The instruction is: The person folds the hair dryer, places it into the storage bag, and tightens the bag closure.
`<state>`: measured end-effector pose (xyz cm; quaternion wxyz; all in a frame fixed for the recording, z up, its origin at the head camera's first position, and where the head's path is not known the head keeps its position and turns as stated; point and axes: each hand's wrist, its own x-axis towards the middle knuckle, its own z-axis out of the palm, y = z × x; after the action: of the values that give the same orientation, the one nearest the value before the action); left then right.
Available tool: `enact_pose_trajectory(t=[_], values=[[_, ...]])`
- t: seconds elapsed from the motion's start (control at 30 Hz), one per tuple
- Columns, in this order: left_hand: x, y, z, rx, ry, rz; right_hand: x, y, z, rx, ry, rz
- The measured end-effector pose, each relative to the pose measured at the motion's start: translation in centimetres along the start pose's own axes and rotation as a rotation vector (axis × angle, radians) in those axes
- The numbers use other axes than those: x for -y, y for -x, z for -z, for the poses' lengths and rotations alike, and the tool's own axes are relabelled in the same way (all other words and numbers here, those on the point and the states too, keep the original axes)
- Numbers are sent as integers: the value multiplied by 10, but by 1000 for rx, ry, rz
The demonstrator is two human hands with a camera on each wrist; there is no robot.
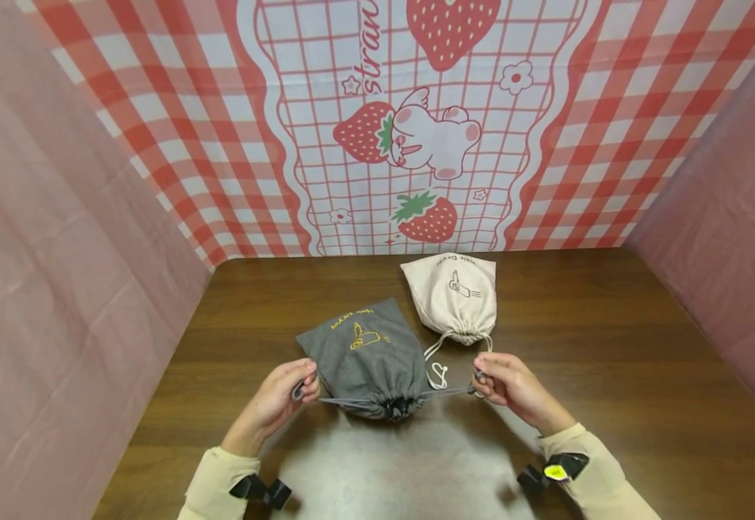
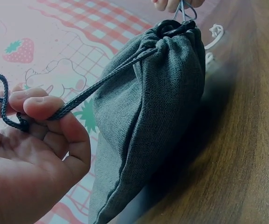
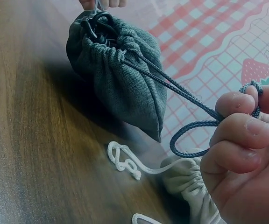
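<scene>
A grey drawstring bag (image 1: pixel 373 361) with a yellow hair dryer print lies on the table, its gathered mouth toward me. Black cord (image 3: pixel 102 28) shows inside the mouth, which is drawn in but has a small gap. My left hand (image 1: pixel 289 386) pinches the grey drawstring (image 2: pixel 85 95) on the left side of the bag. On the other side, my right hand (image 1: pixel 514 383) grips the opposite drawstring (image 3: pixel 176 88), a loop of it hanging below the fingers. Both strings stretch taut and sideways from the mouth.
Behind and right of the grey bag lies a cream drawstring bag (image 1: pixel 462 300), its mouth gathered. Its white cord (image 1: pixel 438 374) trails on the wooden table (image 1: pixel 234 325) between the grey bag and my right hand. A strawberry-print cloth (image 1: pixel 377 209) hangs at the back, with pink cloth at both sides.
</scene>
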<state>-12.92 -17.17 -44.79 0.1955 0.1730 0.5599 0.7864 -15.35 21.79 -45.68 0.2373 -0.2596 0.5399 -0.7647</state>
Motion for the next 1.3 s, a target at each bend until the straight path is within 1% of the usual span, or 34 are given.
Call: enact_pose_trajectory(t=[0.1,0.2,0.3,0.43,0.6,0.8,0.93,1.03,1.17,1.3], values=[[0,0,0,-15,-5,9,-1,0,-1,-2,10,-7],[-1,-1,1,-29,-6,4,-2,-1,-2,-9,27,-5],[-2,-3,2,-51,-17,0,-3,-3,-2,-27,66,0],[-3,-5,4,-86,-30,5,-4,-6,-3,-72,146,-8],[-3,-9,7,-119,-16,14,-6,-10,-3,-125,239,-31],[-4,-16,13,-182,-5,18,-7,-16,-1,-161,259,-57],[-6,-23,18,-221,-11,17,-7,-23,-1,-217,290,-74],[-9,-29,23,-265,-9,20,-5,-30,-1,-264,304,-87],[-10,-35,28,-328,4,18,-4,-39,-2,-326,317,-128],[-8,-37,32,-339,11,21,-4,-44,-4,-363,334,-192]])
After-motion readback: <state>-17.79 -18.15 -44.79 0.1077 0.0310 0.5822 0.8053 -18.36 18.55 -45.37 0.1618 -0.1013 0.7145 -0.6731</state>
